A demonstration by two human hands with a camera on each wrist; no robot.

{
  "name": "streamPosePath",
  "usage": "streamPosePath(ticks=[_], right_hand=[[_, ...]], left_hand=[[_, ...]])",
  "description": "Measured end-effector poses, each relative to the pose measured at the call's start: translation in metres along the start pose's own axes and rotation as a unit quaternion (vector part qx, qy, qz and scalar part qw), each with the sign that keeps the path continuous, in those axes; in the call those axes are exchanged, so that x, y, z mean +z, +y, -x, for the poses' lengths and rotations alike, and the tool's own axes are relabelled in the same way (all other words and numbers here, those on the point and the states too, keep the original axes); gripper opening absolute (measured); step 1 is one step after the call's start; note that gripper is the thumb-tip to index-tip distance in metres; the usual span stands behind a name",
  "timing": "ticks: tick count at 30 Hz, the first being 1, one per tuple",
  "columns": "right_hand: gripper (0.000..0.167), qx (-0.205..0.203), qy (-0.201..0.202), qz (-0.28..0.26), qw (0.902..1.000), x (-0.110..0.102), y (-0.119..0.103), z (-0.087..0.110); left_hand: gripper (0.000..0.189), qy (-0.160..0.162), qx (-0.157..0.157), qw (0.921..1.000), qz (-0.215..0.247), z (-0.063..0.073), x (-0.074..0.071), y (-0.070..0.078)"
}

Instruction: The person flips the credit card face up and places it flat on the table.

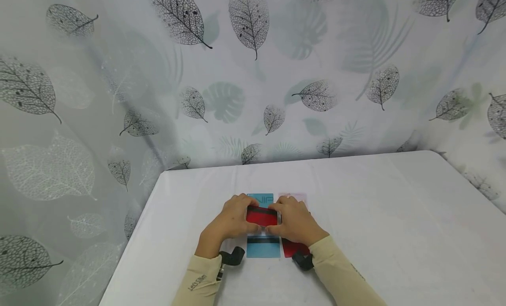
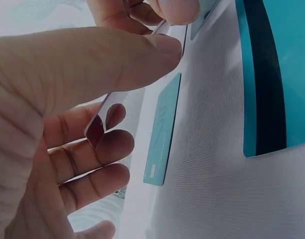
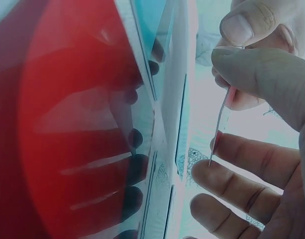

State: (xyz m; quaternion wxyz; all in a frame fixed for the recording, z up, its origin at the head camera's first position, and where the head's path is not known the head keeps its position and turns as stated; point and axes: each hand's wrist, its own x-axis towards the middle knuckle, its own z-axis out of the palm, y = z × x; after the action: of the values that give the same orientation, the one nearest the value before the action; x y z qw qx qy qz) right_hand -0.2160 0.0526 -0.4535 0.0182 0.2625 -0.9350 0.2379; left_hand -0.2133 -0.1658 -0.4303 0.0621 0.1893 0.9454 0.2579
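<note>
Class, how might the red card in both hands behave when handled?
The red card is probably light, given its thin edge. It seems fairly stiff, not drooping between left hand and right hand. Being flat, it probably won't roll.

The left hand [image 1: 234, 216] and right hand [image 1: 297, 220] partly hide the held red card [image 1: 261, 217]; the right hand also covers much of the pink card [image 1: 295, 195]; 2 sleeves [image 1: 200, 281] leave the bottom edge; the left wrist view's right edge crops the striped blue card [image 2: 276, 74].
</note>
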Motion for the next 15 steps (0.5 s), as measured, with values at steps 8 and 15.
streamPosePath(ticks=[8,15], right_hand=[[0.056,0.001,0.003,-0.007,1.0000,0.0005,-0.0003,0.0000],[0.056,-0.005,0.005,-0.018,0.9998,0.0008,0.0009,-0.0001]], left_hand=[[0.053,0.002,0.000,0.9999,0.013,0.0010,-0.0012,0.0004],[0.053,-0.004,-0.009,0.9986,0.051,0.0020,-0.0024,-0.0002]])
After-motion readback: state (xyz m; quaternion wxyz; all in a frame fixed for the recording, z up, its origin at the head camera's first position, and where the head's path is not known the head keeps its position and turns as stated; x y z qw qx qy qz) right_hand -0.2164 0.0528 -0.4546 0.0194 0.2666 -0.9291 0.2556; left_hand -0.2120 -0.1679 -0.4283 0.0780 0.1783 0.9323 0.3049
